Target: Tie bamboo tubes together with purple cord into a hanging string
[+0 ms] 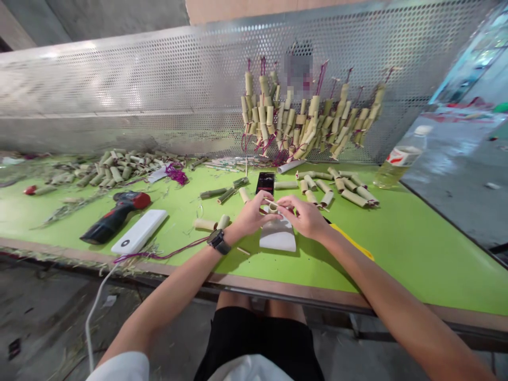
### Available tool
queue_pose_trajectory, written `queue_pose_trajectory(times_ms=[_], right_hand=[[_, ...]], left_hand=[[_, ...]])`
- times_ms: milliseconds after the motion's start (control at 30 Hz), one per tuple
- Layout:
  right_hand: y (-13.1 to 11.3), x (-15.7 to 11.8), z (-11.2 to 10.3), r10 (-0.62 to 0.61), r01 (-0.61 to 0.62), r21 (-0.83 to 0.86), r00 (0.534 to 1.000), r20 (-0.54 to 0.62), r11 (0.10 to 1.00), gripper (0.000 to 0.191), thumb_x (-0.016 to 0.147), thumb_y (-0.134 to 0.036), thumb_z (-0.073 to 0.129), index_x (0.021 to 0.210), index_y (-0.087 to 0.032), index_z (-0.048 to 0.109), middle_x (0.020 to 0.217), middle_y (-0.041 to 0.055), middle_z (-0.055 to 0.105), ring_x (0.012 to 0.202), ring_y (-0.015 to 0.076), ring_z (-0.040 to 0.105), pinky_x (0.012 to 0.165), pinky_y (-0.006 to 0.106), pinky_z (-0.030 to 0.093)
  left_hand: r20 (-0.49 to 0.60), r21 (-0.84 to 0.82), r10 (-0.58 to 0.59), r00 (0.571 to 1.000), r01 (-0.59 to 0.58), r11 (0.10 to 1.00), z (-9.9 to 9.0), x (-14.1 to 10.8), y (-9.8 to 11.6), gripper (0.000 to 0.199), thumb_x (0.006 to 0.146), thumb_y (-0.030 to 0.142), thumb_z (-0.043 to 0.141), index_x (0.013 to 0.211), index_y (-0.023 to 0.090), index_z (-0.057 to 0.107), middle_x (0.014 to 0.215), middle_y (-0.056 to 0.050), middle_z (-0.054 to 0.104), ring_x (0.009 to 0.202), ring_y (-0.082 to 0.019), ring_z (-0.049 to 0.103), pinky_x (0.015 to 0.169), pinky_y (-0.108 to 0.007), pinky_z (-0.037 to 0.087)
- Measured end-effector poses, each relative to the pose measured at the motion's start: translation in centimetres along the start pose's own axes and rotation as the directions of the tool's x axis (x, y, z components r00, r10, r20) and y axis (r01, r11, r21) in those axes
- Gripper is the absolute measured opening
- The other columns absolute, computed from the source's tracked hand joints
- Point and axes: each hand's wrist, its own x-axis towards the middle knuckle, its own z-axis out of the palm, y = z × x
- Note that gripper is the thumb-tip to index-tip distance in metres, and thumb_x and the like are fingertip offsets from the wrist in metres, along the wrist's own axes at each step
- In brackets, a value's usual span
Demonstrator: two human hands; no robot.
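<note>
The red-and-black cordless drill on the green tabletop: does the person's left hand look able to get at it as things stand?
Not at once, it seems: the left hand is holding a short, pale bamboo tube. Once free, it probably could: the drill lies uncovered to its left, beyond low bamboo cylinders.

The bamboo piece [273, 208] sits between the hands [305, 217], before the phone [265, 182].

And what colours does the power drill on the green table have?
The drill is black and red, seen best in the head view.
</note>
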Motion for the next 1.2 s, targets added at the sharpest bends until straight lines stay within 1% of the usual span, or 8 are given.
queue_pose_trajectory(times_ms=[167,367,567,733,867,967,1067,1200], right_hand=[[0.0,0.1,-0.3,-0.083,0.083,-0.025,0.997,0.012,0.996,0.021,0.107,-0.036,0.056,0.103,-0.023,0.072,0.087,0.0038,0.079,0.065,0.0155,0.066,0.058,0.027,0.044],[-0.1,0.0,-0.4,-0.070,0.070,-0.011,0.998,0.000,0.997,0.022,0.105,-0.035,0.059,0.110,-0.023,0.076,0.097,0.0063,0.082,0.072,0.0175,0.071,0.060,0.028,0.049],[0.2,0.0,-0.2,0.217,-0.192,0.223,0.972,-0.091,0.956,0.043,0.104,-0.048,0.060,0.138,-0.024,0.071,0.097,0.0081,0.084,0.053,0.0163,0.067,0.038,0.027,0.041],[1.0,0.0,0.7,0.223,-0.225,0.103,0.974,0.030,0.969,0.030,0.102,-0.043,0.062,0.108,-0.023,0.084,0.101,0.0092,0.084,0.077,0.0255,0.079,0.055,0.034,0.059],[2.0,0.0,0.9,0.229,-0.229,-0.018,0.973,0.013,0.973,0.023,0.101,-0.035,0.065,0.106,-0.023,0.083,0.100,0.0089,0.084,0.080,0.0264,0.080,0.066,0.040,0.065],[2.8,0.0,0.7,0.239,-0.241,-0.078,0.970,-0.038,0.967,0.021,0.101,-0.033,0.064,0.103,-0.023,0.082,0.098,0.0086,0.084,0.080,0.0256,0.080,0.065,0.038,0.064],[3.3,-0.1,0.6,0.251,-0.257,-0.133,0.966,-0.056,0.957,0.020,0.100,-0.032,0.064,0.101,-0.023,0.082,0.098,0.0078,0.084,0.084,0.0256,0.080,0.062,0.037,0.061],[3.3,-0.1,0.6,0.244,-0.257,-0.182,0.965,-0.091,0.949,0.019,0.100,-0.032,0.064,0.100,-0.023,0.080,0.098,0.0073,0.084,0.086,0.0250,0.079,0.068,0.037,0.060]], left_hand=[[-0.028,0.061,0.020,0.999,-0.018,0.998,0.0,0.0,0.1,0.049,0.080,0.032,0.090,0.112,0.021,0.054,0.109,-0.006,0.073,0.105,-0.023,0.075,0.075,-0.030,0.064],[-0.023,0.027,0.035,0.999,-0.035,0.999,0.3,0.1,-0.2,0.047,0.080,0.032,0.090,0.107,0.022,0.053,0.100,-0.003,0.074,0.091,-0.021,0.077,0.073,-0.031,0.064],[-0.197,-0.024,0.060,0.979,-0.066,0.998,-1.2,0.3,0.0,0.046,0.085,0.038,0.086,0.110,0.021,0.050,0.104,-0.007,0.076,0.097,-0.022,0.077,0.078,-0.033,0.064],[-0.330,0.133,0.025,0.944,0.020,0.991,-4.2,0.7,-0.4,0.039,0.093,0.045,0.076,0.111,0.021,0.050,0.098,-0.005,0.073,0.085,-0.018,0.074,0.072,-0.031,0.061],[-0.090,0.288,0.017,0.996,0.009,0.958,-5.1,0.6,-0.7,0.015,0.104,0.034,0.050,0.104,0.020,0.052,0.079,-0.002,0.065,0.063,-0.015,0.061,0.061,-0.029,0.051],[0.165,0.353,0.005,0.986,-0.063,0.934,-5.3,0.4,-0.2,0.012,0.098,0.025,0.047,0.097,0.020,0.058,0.075,-0.003,0.063,0.060,-0.016,0.055,0.061,-0.030,0.045],[0.425,0.323,-0.117,0.898,-0.030,0.946,-5.9,0.0,0.8,0.015,0.089,0.033,0.059,0.093,0.021,0.066,0.080,-0.002,0.068,0.063,-0.016,0.057,0.062,-0.028,0.044],[0.629,0.368,-0.350,0.694,0.131,0.921,-7.1,-0.7,2.2,0.035,0.068,0.047,0.082,0.095,0.026,0.074,0.081,0.001,0.072,0.062,-0.016,0.060,0.055,-0.024,0.042]])
